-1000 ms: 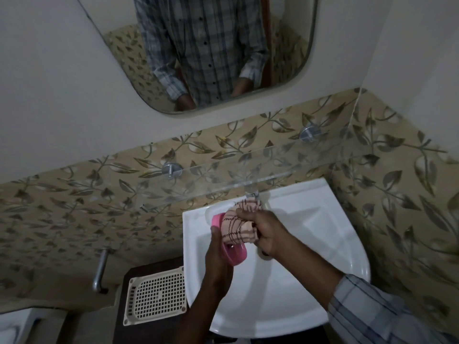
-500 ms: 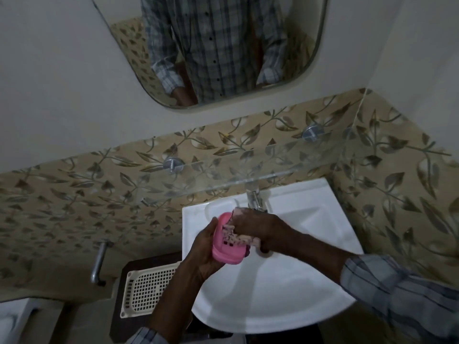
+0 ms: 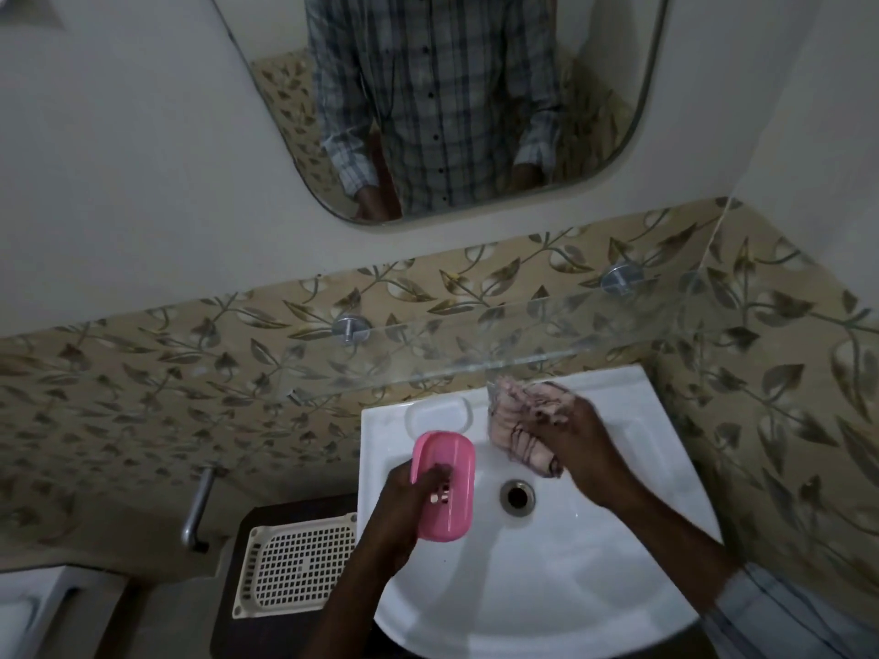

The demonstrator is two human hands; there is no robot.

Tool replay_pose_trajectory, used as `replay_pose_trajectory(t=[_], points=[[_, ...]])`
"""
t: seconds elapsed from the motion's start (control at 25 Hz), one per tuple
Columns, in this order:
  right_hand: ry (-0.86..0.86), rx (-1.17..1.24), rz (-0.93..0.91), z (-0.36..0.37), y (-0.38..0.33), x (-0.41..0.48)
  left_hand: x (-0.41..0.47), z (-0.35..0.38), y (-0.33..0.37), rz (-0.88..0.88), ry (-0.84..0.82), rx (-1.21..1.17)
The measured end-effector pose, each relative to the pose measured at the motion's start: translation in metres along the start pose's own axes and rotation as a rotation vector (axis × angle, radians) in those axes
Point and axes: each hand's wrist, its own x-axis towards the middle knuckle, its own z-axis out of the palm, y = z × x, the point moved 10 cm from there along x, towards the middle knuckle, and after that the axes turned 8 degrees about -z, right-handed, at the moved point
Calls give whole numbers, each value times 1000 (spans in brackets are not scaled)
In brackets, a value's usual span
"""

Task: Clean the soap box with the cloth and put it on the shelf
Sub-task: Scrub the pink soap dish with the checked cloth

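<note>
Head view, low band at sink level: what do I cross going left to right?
Metal handle → perforated tray → left hand holding the pink soap box → drain → right hand gripping the cloth → leaf-patterned tile wall.
</note>
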Motion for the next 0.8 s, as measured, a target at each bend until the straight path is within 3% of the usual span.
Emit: replay_pose_trajectory(t=[0.08, 0.16, 0.24, 0.32, 0.36, 0.52, 0.6, 0.72, 0.8], points=[[89, -32, 76, -18, 6, 6, -9, -10, 20, 205, 214, 174], [32, -146, 52, 8, 10, -5, -17, 1, 38, 317, 286, 270], [-74, -434, -137, 49, -4, -19, -21, 15, 49, 382, 307, 326], [-270, -739, -447, 91, -17, -38, -26, 19, 52, 421, 316, 262], [-346, -820, -513, 98, -15, -41, -28, 19, 54, 438, 314, 229], [-329, -838, -421, 89, -13, -38, -35, 17, 53, 457, 297, 188], [-406, -865, -469, 96, -4, -45, -38, 17, 53, 481, 301, 221], [-311, -712, -312, 101, -5, -40, -45, 15, 50, 485, 298, 155], [-189, -702, -368, 104, -17, -37, -50, 8, 51, 519, 341, 115]])
